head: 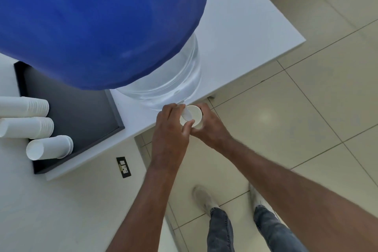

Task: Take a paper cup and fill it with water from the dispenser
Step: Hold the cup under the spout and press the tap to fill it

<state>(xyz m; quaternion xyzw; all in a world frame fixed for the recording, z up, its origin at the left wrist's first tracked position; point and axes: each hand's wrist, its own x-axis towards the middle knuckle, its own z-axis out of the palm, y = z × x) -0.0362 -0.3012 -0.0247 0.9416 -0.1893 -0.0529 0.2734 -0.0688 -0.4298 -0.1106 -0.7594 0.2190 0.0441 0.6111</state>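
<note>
Paper cup [195,115]: white, upright, mouth facing the camera, at the front edge of the surface just below the dispenser; whether it contains water cannot be told.
Right hand [208,125]: wrapped around the cup's right and near side, fingers curled on its wall, gripping it.
Left hand [172,127]: fingers bent over a small white tap [186,113] that crosses the cup's left rim; thumb tip beside the cup's near rim. Closed loosely on the tap; how firmly it presses cannot be told.
Dispenser [167,80]: clear bottle with a blue cover [98,20] over its upper part, standing on the surface directly behind the hands.
Surface [245,26]: white, edge running diagonally; cup sits beyond its edge, over the floor.
Tray [81,116]: dark, on the surface left of the dispenser, well apart from the hands.
Cup stacks [38,127]: three white stacks lying on their sides on the tray's left part.
Floor [306,108]: pale tiles; two light shoes and jeans legs visible below the arms.
</note>
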